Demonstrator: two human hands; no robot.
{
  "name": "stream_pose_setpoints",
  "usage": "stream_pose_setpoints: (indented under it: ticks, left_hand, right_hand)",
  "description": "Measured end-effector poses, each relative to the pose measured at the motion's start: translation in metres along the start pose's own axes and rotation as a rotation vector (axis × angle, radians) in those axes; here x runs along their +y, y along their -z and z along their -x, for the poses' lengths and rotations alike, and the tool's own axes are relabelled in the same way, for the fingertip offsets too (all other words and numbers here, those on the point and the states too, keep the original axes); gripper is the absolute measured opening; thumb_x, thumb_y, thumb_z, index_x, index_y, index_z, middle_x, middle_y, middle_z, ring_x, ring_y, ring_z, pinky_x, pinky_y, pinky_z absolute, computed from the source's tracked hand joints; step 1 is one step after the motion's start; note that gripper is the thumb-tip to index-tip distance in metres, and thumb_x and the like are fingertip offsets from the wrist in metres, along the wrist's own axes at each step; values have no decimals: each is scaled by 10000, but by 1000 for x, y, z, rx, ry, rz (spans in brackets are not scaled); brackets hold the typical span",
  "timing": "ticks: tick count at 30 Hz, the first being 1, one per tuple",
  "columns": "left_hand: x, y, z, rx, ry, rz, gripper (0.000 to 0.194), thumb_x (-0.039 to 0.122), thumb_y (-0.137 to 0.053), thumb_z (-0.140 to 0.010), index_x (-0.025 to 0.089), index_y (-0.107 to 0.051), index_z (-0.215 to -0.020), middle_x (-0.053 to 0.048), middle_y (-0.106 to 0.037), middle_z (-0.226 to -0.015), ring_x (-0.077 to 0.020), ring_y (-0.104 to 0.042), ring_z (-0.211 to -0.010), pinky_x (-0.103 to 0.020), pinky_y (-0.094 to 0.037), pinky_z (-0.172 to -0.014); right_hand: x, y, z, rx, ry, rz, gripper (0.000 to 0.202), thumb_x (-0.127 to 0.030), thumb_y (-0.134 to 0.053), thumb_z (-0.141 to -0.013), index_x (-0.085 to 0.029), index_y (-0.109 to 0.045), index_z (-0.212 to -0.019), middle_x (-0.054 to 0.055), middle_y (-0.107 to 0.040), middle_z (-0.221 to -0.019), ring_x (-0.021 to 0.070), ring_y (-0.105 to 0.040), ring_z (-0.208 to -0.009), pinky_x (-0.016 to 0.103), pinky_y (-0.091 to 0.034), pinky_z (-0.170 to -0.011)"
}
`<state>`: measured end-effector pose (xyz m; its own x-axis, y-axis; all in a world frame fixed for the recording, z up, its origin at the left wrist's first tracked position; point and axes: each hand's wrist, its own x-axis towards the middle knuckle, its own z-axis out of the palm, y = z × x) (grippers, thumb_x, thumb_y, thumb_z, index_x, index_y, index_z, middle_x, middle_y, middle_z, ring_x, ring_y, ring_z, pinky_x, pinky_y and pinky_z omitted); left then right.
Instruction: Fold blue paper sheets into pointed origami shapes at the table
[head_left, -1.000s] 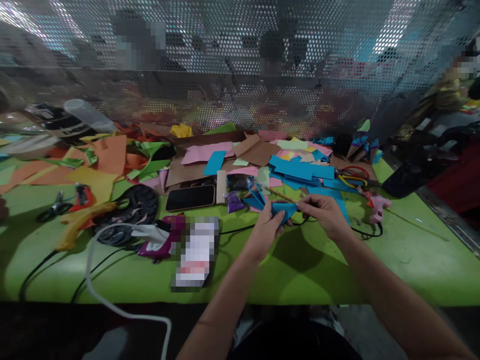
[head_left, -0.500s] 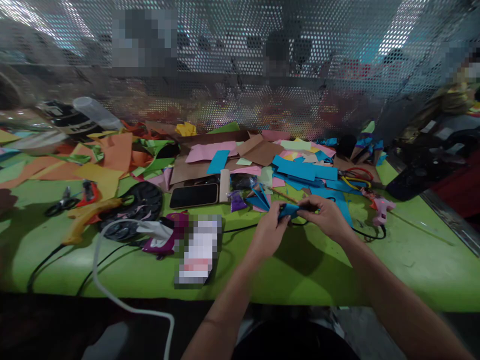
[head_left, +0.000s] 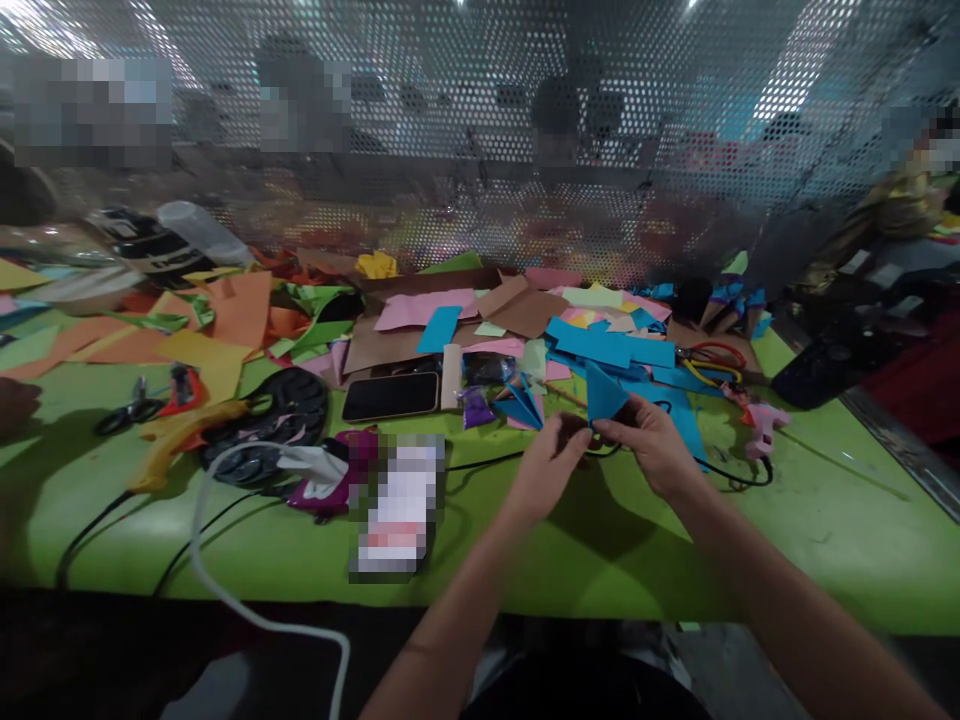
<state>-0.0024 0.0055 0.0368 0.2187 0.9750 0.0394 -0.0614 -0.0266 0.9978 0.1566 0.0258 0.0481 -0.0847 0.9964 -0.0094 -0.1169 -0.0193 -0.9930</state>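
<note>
A folded piece of blue paper [head_left: 604, 394] stands up between my hands, its top now a pointed, roughly triangular flap. My right hand [head_left: 654, 442] pinches its right lower side between thumb and fingers. At the lower left corner, my left hand [head_left: 549, 462] is closed with thumb and fingertips against the paper; part of that grip is hidden. Just beyond my left hand lie folded blue paper pieces [head_left: 521, 402]. Behind the held piece is a pile of blue paper strips [head_left: 592, 342].
A pink glue gun [head_left: 762, 428] and red-and-yellow-handled scissors [head_left: 712, 358] lie to the right. Leftward are a phone [head_left: 391, 397], a purple tissue pack [head_left: 330, 485], a black round tray [head_left: 304, 405] and a yellow glue gun [head_left: 184, 435]. Another person's hand [head_left: 18, 406] shows at the left edge.
The blue paper has turned from lying low and flat between my fingers to upright with its point up. My left fingers have shifted down to its lower corner. Another person's hand appears farther in at left.
</note>
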Motion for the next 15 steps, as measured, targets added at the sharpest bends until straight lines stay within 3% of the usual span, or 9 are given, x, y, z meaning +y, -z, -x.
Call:
stream_pose_setpoints:
  ticks: [2, 7, 11, 15]
  left_hand:
    - [-3, -1, 0, -35, -38, -130, 212, 389, -531, -936, 194, -585, -872, -36, -657, -851, -158, -586, -727, -259, -434, -659]
    - [-1, 0, 3, 3, -106, -361, 316, 358, -444, -977, 214, -501, -701, 2, -553, -659, -158, -514, -638, -268, -319, -612]
    - [1, 1, 3, 29, -181, -504, 309, 304, -468, -958, 218, -442, -663, 12, -467, -623, -151, -426, -590, -280, -243, -587]
    - [1, 1, 3, 9, -223, -665, 262, 257, -474, -938, 217, -435, -683, 4, -477, -660, -154, -419, -604, -289, -219, -594]
  right_hand:
    - [3, -2, 1, 8, -10, -57, 313, -387, -883, -573, -212, -678, -731, -17, -661, -654, 144, -567, -594, 295, -455, -608]
    - [10, -5, 1, 19, -39, -127, 296, -384, -901, -545, -228, -709, -707, 2, -719, -726, 171, -622, -676, 334, -505, -711]
    - [10, -1, -2, 49, -29, -119, 379, -359, -929, -485, -242, -729, -785, 1, -741, -802, 182, -637, -729, 340, -519, -752]
    - [9, 4, -5, 77, 10, -111, 377, -348, -931, -486, -226, -729, -781, -3, -726, -777, 181, -625, -721, 323, -511, -726]
